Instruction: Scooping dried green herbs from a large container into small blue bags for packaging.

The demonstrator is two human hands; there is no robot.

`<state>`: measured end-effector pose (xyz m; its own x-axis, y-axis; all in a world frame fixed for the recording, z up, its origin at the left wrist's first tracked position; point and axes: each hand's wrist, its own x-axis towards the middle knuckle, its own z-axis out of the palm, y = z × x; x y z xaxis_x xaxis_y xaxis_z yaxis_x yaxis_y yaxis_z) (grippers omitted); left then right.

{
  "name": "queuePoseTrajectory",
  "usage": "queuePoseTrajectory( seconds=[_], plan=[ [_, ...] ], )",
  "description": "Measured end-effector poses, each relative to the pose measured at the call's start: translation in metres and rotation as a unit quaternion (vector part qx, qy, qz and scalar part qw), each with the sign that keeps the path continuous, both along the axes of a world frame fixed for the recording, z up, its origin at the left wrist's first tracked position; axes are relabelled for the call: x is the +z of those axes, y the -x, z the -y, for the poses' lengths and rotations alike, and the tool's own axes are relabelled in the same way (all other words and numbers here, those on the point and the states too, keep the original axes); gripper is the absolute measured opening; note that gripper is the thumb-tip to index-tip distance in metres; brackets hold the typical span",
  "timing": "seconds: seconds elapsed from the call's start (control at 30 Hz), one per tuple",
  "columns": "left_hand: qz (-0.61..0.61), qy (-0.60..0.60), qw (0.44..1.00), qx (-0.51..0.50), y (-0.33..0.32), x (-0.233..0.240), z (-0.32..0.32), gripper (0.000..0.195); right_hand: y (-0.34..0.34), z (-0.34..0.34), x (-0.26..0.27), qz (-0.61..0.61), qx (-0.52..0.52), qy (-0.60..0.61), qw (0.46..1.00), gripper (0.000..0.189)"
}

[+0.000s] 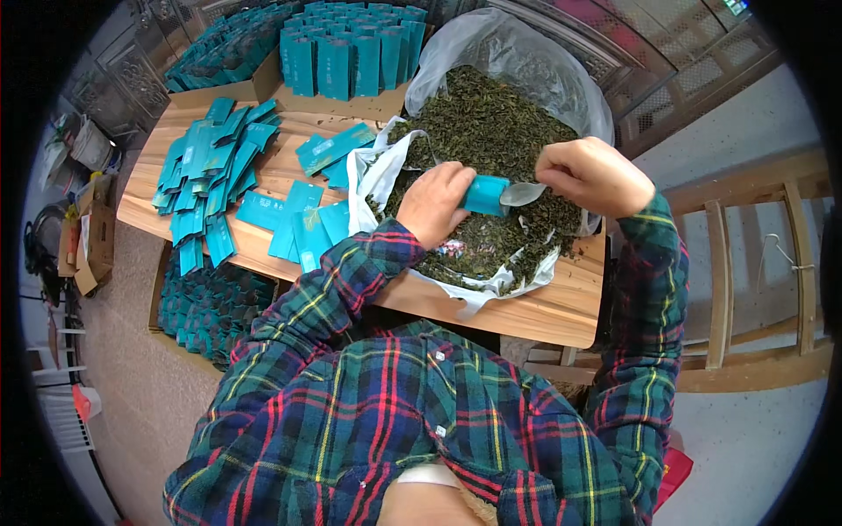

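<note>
Dried leaves, apparently tea (487,125), fill a large plastic bag (520,46) that lies open on the wooden table. Above its near part, my left hand (434,200) grips a teal packet (485,195), tilted with its mouth to the right. A pale spoon (523,194) touches or enters that mouth. My right hand (595,174) pinches the spoon's handle, which the fingers mostly hide. How much the packet contains cannot be seen. White plastic edging (381,177) of the bag folds outward beside my left wrist.
A heap of teal packets (210,171) covers the table's left side, with several flat ones (306,217) nearer me. Cardboard boxes of upright packets (345,59) stand at the back. Another full box (210,309) sits below the table. A wooden frame (720,283) leans at the right.
</note>
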<state>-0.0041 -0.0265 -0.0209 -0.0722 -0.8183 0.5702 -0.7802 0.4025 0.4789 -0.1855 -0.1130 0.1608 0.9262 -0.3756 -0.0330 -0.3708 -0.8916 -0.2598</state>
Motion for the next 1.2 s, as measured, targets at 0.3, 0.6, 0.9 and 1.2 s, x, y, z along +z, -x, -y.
queuePoseTrajectory(
  seconds=[0.3, 0.6, 0.9, 1.2],
  plan=[
    [-0.199, -0.134, 0.971, 0.008, -0.002, -0.003, 0.003, 0.061, 0.036, -0.012, -0.034, 0.109, -0.120, -0.185, 0.969, 0.013],
    [-0.034, -0.036, 0.998, 0.037, -0.004, -0.006, -0.002, 0.059, 0.037, -0.017, -0.017, 0.166, -0.120, -0.127, 0.970, 0.009],
    [-0.365, -0.310, 0.869, -0.126, 0.001, 0.014, -0.015, 0.058, 0.036, -0.038, -0.049, 0.221, -0.094, 0.088, 0.967, 0.012],
    [-0.379, -0.205, 0.899, -0.082, -0.025, 0.033, -0.044, 0.055, 0.045, -0.062, -0.046, 0.272, -0.079, 0.293, 0.913, 0.019]
  ],
)
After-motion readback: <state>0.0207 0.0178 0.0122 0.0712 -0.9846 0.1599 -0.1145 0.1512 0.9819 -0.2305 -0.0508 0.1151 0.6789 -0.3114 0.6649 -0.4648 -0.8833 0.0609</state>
